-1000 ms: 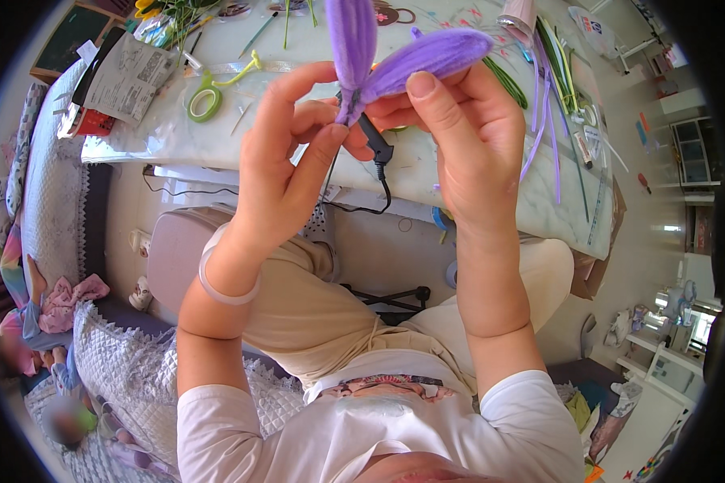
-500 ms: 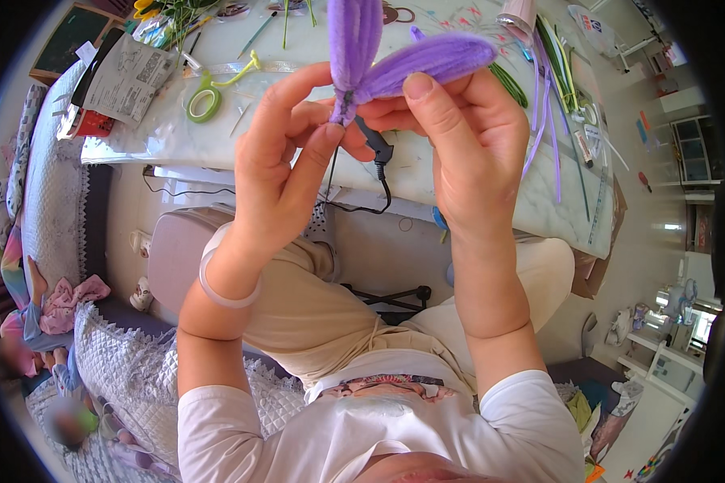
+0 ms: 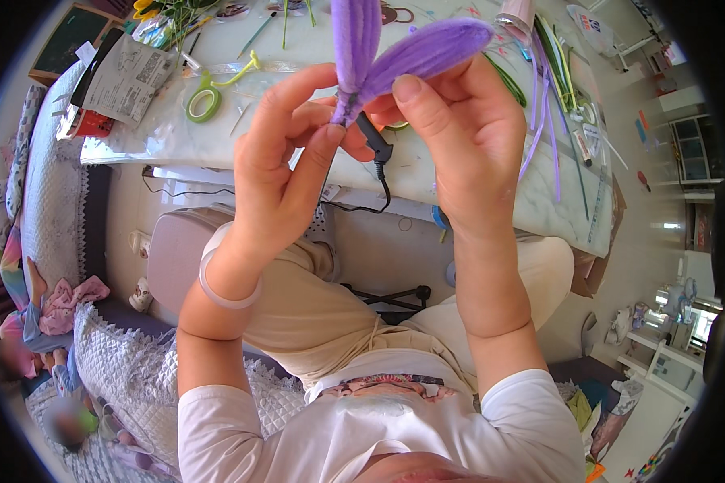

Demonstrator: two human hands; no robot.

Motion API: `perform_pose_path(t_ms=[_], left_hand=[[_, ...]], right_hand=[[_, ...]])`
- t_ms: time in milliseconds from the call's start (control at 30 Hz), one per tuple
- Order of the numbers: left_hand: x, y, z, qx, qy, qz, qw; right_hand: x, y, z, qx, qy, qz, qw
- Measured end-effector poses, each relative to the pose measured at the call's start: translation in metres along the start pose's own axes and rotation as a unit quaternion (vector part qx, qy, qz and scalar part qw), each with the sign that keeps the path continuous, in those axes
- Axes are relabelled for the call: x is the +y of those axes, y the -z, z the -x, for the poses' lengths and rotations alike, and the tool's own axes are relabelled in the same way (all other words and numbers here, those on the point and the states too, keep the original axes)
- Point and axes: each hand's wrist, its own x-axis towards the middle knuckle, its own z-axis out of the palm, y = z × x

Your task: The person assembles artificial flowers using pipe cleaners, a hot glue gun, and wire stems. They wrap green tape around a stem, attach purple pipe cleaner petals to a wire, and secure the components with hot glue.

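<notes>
Both hands hold a purple fuzzy pipe-cleaner flower [image 3: 415, 60] above the table's near edge. Its long petals spread from a bound, dark-flecked base; one points away from me, another leans to the right. My left hand [image 3: 286, 149] pinches the base between thumb and fingers, a thin dark stem running down below it. My right hand [image 3: 475, 137] has its thumb against the lower side of the right petal, the other fingers behind it and partly hidden. A black-handled tool with a cord [image 3: 376, 145] lies behind the flower base, partly covered by my fingers.
On the marble-patterned table [image 3: 298, 36] lie a green tape roll [image 3: 204, 105], a yellow-green fuzzy stem [image 3: 240, 72], purple strips [image 3: 553, 129] and green stems [image 3: 560, 68]. A printed sheet [image 3: 125, 84] stands left. Two people rest on the sofa [image 3: 52, 177] side, lower left.
The flower has tilted slightly and its right petal has swung a little upward. My right thumb has shifted slightly left along the petal; my left hand keeps its pinch.
</notes>
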Motion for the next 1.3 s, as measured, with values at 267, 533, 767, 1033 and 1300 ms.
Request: perform_pose_path(t_ms=[267, 533, 767, 1033, 1300], left_hand=[[0.0, -0.002, 0.001, -0.013, 0.007, 0.008, 1.0], [0.002, 0.004, 0.0, -0.071, 0.008, -0.019, 0.997], [0.0, -0.002, 0.001, -0.018, 0.009, 0.005, 1.0], [-0.001, -0.002, 0.001, -0.034, 0.016, 0.043, 0.998], [0.001, -0.001, 0.002, -0.048, 0.033, 0.072, 0.996]], right_hand=[[-0.003, -0.004, -0.001, 0.025, 0.022, 0.051, 0.998], [-0.002, -0.002, 0.001, 0.026, 0.055, 0.092, 0.994], [-0.008, 0.0, -0.004, 0.012, 0.065, 0.166, 0.984], [-0.014, 0.001, -0.002, -0.003, 0.029, 0.16, 0.987], [-0.012, -0.002, 0.0, 0.012, 0.006, 0.14, 0.99]])
